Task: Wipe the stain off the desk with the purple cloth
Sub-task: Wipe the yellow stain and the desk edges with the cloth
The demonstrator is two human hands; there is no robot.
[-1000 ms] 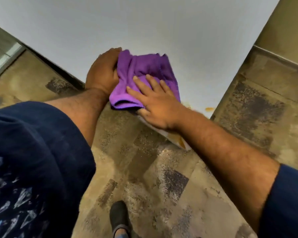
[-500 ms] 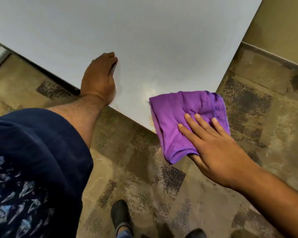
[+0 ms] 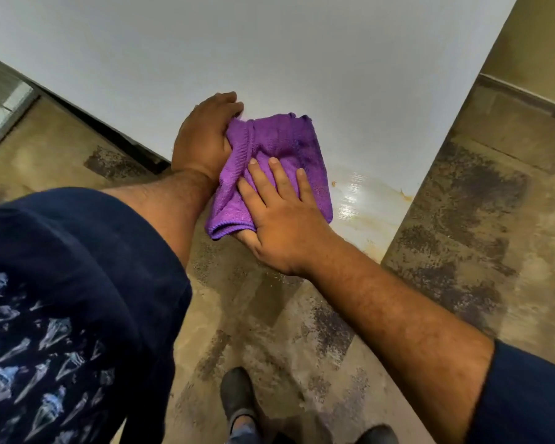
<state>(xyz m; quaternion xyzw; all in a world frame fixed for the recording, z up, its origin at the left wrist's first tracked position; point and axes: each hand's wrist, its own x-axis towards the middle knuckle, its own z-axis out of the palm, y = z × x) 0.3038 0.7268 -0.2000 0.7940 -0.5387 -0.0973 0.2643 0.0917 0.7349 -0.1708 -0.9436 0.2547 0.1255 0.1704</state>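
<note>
A folded purple cloth [image 3: 279, 149] lies on the near corner of the white desk [image 3: 269, 52]. My right hand [image 3: 282, 219] presses flat on the cloth's near half, fingers spread, thumb tucked under its edge. My left hand [image 3: 204, 136] rests on the desk at the cloth's left side, touching its bunched edge. To the right of the cloth a wet, shiny smear with faint orange-brown stain traces [image 3: 362, 200] covers the desk corner, with small orange specks near the right edge.
The desk's near edge runs diagonally from upper left to the corner at lower right. Below is mottled brown carpet [image 3: 462, 219]. My dark shoes [image 3: 237, 398] stand on it. A wall baseboard [image 3: 526, 94] runs at the upper right.
My right hand slid the cloth from the desk's right corner back leftward against my left hand. A wet smear shows where the cloth was. The camera view shifted slightly.
</note>
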